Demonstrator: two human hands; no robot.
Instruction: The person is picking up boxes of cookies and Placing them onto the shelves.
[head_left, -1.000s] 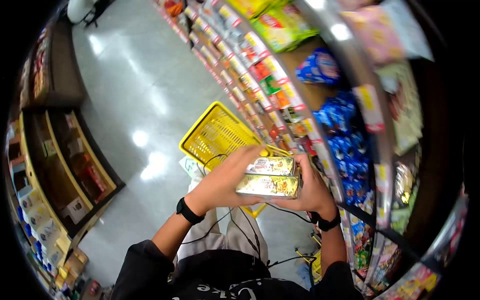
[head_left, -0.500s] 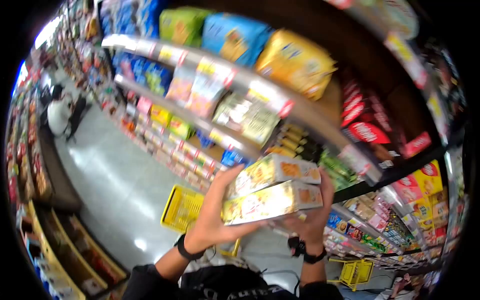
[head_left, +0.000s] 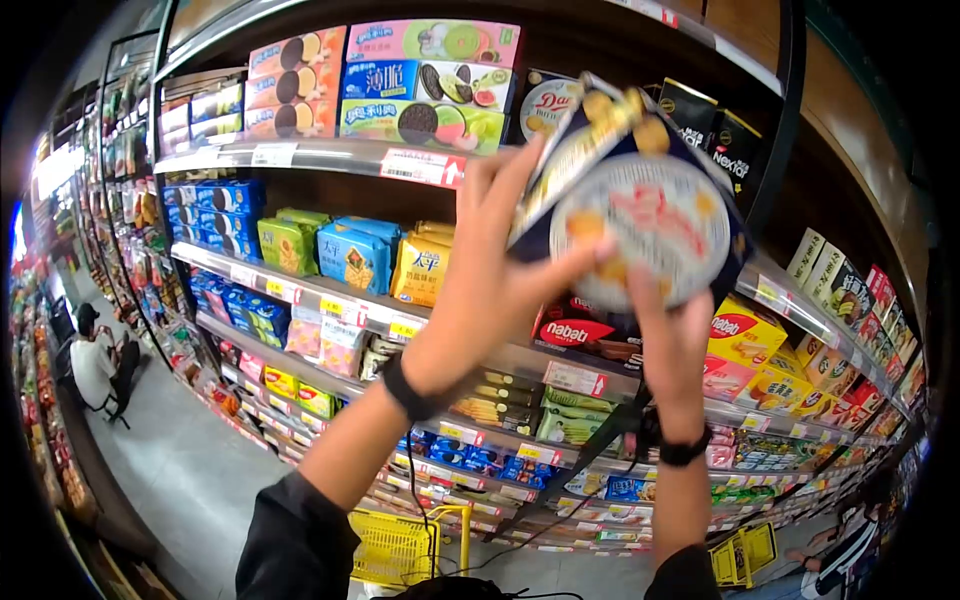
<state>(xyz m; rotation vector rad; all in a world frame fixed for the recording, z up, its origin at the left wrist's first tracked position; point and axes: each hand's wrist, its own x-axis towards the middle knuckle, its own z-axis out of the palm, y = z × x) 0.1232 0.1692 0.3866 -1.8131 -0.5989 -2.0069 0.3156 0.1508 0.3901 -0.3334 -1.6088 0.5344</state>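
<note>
Both my hands are raised before the upper shelves, around a dark blue box [head_left: 665, 225] with a large pale round label and cookie pictures. The box is tilted and slightly blurred. My left hand [head_left: 500, 270] grips its left side, thumb across the front face. My right hand [head_left: 672, 350] holds the lower part, its thumb on the label and its other fingers largely hidden. Behind the box, a similar round-labelled package [head_left: 545, 105] stands on the upper shelf beside black Nextar boxes [head_left: 735, 150].
Pink, white and green cookie boxes [head_left: 430, 80] line the upper shelf [head_left: 330, 152]. Below are biscuit packs [head_left: 355, 255] and red nabati packs [head_left: 580, 330]. Yellow baskets [head_left: 395, 545] [head_left: 745, 555] stand low down. A person [head_left: 95, 365] sits in the left aisle; another [head_left: 840, 550] is at lower right.
The view has swung up to the higher shelves. The two pale boxes in my hands are out of sight, and my hands now hold the dark blue box, raised higher.
</note>
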